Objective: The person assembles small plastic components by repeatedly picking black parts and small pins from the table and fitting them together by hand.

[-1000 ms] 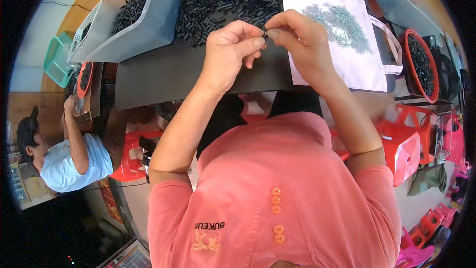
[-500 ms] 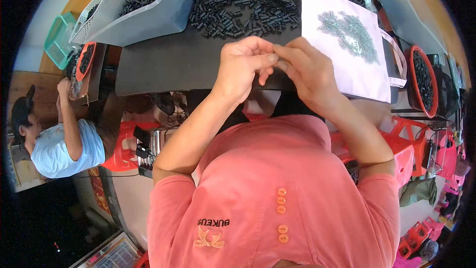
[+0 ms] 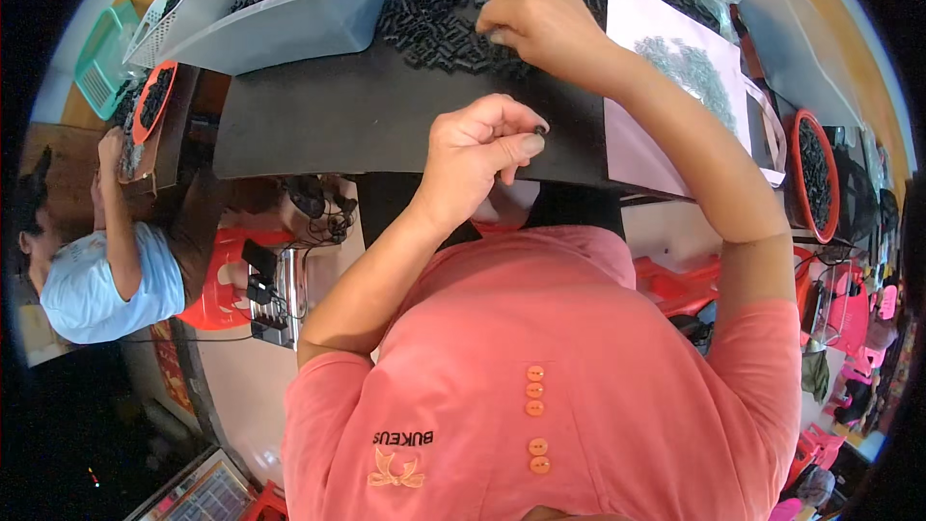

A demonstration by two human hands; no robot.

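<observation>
Above the near part of the black table [image 3: 318, 125], a small black piece [image 3: 540, 129] is being pinched between the thumb and forefinger of the left hand [image 3: 473, 150]. Over the heap of black pieces [image 3: 434, 37], left of the pale bag [image 3: 632, 140], the right hand [image 3: 538, 24] is being held with its fingers curled, and whether anything is being gripped there cannot be told.

Bare dark table [image 3: 313, 121] is stretching left of the left hand [image 3: 487, 150], leaving sideways room. Beyond, the grey bin [image 3: 280, 39] and the heap of black pieces [image 3: 429, 34] are blocking; rightward, the right forearm [image 3: 685, 130] is crossing above the white bag [image 3: 635, 140].
</observation>
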